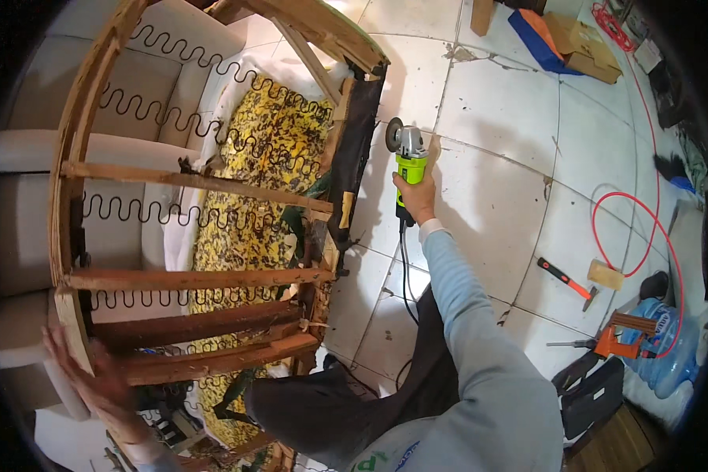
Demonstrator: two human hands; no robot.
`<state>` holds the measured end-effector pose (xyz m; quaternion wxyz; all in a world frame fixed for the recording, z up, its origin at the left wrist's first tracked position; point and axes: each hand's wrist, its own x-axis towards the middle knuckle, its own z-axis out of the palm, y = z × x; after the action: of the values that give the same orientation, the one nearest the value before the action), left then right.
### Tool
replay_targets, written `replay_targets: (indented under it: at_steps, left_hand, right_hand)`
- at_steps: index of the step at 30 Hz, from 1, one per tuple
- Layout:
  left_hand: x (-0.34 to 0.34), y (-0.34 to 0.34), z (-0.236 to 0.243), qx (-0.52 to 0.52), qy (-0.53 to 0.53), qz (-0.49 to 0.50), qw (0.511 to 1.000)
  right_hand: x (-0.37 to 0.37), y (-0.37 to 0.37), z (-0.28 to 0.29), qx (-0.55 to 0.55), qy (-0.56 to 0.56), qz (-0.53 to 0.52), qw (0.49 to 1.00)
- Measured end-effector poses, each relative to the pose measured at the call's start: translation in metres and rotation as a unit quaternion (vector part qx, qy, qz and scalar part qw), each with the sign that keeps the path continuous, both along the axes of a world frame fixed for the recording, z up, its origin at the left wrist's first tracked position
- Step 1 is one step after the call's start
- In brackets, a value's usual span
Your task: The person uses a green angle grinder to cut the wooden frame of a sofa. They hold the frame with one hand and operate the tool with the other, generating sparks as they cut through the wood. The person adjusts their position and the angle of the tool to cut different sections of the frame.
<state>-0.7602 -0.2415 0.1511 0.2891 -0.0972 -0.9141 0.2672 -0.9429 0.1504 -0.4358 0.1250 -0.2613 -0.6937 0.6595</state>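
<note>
My right hand point(417, 193) grips a green and silver angle grinder point(409, 165) by its body, held over the floor just right of a wooden furniture frame point(200, 275). The grinder's disc faces left, toward the frame, and a black cord hangs below it. My left hand point(94, 381), slightly blurred with fingers spread, is at the frame's lower left corner; I cannot tell if it touches the wood. Wavy metal springs point(141, 206) cross the frame. Beneath them lies yellow and black speckled foam point(267, 118) with white batting along its edge.
A grey sofa point(47, 86) stands left. On the white tiled floor point(495, 204) lie a hammer point(566, 283), a wooden block point(606, 275), an orange nail gun point(617, 337) with a red hose point(654, 214), a water jug point(672, 362), a black bag point(586, 393) and cardboard point(582, 47).
</note>
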Motion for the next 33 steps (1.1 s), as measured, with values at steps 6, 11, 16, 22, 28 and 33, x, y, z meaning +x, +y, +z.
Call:
replay_targets:
  at_steps: [6,11,16,22,28,33]
  left_hand:
    - [0.005,-0.22,0.08,0.028,-0.149,0.188,0.971]
    - [0.007,-0.263,0.116,0.052,-0.25,0.239,0.937]
    - [-0.006,-0.255,0.097,0.308,-0.16,0.266,0.9]
    - [-0.012,-0.233,0.087,0.407,-0.133,0.266,0.864]
    - [-0.016,-0.22,0.081,0.457,-0.115,0.267,0.841]
    - [-0.02,-0.21,0.077,0.491,-0.107,0.265,0.823]
  right_hand:
    - [-0.015,-0.019,0.026,0.067,0.006,0.024,0.997]
    - [-0.038,-0.002,0.023,0.081,0.017,0.044,0.996]
    - [-0.056,0.011,0.008,0.096,0.004,0.057,0.994]
    - [-0.082,0.02,0.009,0.094,0.037,0.055,0.993]
    - [-0.104,0.036,0.025,0.182,-0.008,0.055,0.982]
    - [-0.12,0.046,0.023,0.157,0.006,0.046,0.986]
